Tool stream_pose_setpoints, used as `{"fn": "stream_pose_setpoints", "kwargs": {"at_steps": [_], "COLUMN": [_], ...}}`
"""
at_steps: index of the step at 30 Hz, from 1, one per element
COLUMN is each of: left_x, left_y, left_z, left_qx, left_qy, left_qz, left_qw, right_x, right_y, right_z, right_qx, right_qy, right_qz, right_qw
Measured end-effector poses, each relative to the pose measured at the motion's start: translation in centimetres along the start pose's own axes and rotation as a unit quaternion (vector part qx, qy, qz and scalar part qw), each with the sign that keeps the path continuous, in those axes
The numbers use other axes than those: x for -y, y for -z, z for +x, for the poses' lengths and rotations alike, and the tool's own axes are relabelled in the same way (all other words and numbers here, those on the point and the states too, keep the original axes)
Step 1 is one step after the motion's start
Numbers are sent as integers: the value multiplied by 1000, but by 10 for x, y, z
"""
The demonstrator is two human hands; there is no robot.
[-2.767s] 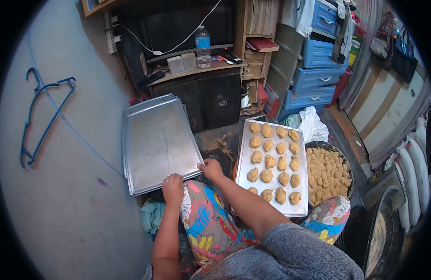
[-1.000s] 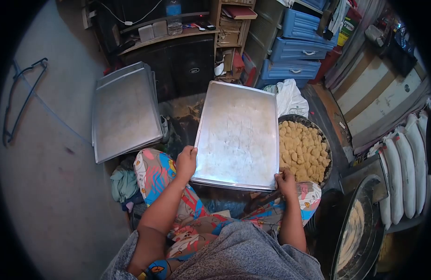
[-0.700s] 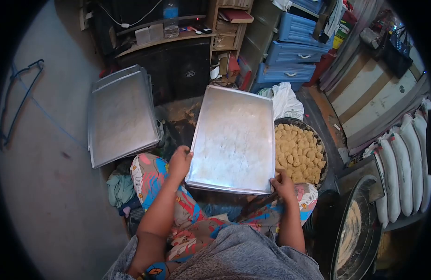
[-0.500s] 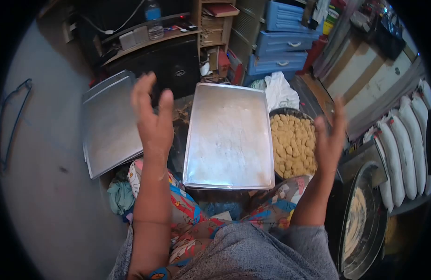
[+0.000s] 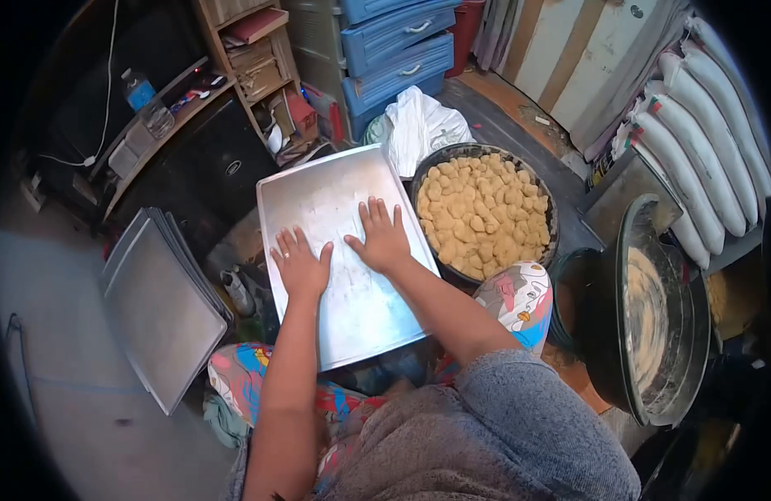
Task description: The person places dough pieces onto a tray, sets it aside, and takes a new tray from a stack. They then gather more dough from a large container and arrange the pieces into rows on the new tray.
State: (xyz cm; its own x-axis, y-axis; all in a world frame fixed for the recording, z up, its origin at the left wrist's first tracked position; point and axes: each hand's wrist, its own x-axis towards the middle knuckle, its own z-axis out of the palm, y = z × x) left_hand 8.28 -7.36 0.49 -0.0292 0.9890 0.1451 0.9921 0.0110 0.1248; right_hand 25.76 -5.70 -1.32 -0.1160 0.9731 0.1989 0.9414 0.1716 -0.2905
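Note:
A shiny rectangular metal baking tray (image 5: 360, 309) lies in front of me, above my lap. My left hand (image 5: 302, 265) rests flat on its surface with the fingers spread, a ring on one finger. To the right of it, my right hand (image 5: 380, 238) also lies palm down on the tray, fingers apart. Neither hand holds anything. Close by on the right stands a round black basin (image 5: 555, 219) filled with many tan lumps of dough (image 5: 484, 219).
Several metal trays (image 5: 164, 313) lean in a stack at the left. A large black basin (image 5: 629, 334) with pale residue stands tilted at the right, near stacked white sacks (image 5: 694, 125). Blue drawers (image 5: 402, 63), a white plastic bag (image 5: 423, 121) and a shelf (image 5: 256, 63) are behind.
Both hands came down from the air above the tray and now lie flat on it. My view has turned toward the right, so the tray appears tilted.

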Motion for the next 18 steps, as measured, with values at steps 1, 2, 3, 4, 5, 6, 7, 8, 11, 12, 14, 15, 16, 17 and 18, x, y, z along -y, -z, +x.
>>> {"fn": "stream_pose_setpoints", "kwargs": {"at_steps": [1,2,3,4,5,6,7,8,11,12,14,15,16,17,18], "left_x": [0,3,1,-7,-12,-18,-24,-37,-104,-131,-178,-201,-220,-237,-250], "left_y": [1,0,0,9,18,26,26,31,39,36,11,-4,-21,-44,-68], "left_z": [4,1,3,8,12,15,24,34,71,84,115,129,144,159,173], "left_qx": [-4,9,20,17,74,130,107,111,20,19,107,169,231,296,361], "left_qy": [-2,4,11,8,34,60,45,43,-139,-177,-229,-232,-234,-239,-240], "left_qz": [-1,-6,-12,-12,-1,11,-34,-31,-194,-236,-287,-276,-263,-264,-263], "left_qw": [1000,1000,1000,1000,997,990,993,992,971,955,924,917,907,887,862], "right_x": [-1,-5,-10,-17,-37,-59,-84,-110,-196,-228,-292,-320,-346,-372,-392], "right_y": [-1,1,15,27,40,53,64,75,106,109,90,80,67,50,35], "right_z": [4,4,7,12,19,30,41,48,55,55,50,45,39,32,27], "right_qx": [7,7,84,159,186,184,165,147,105,106,134,152,171,176,184], "right_qy": [6,3,26,48,85,83,93,101,-15,-60,-159,-197,-234,-256,-278], "right_qz": [6,7,43,79,171,173,219,264,244,254,214,198,183,162,141], "right_qw": [1000,1000,995,983,964,964,957,948,964,959,954,948,939,937,932]}}
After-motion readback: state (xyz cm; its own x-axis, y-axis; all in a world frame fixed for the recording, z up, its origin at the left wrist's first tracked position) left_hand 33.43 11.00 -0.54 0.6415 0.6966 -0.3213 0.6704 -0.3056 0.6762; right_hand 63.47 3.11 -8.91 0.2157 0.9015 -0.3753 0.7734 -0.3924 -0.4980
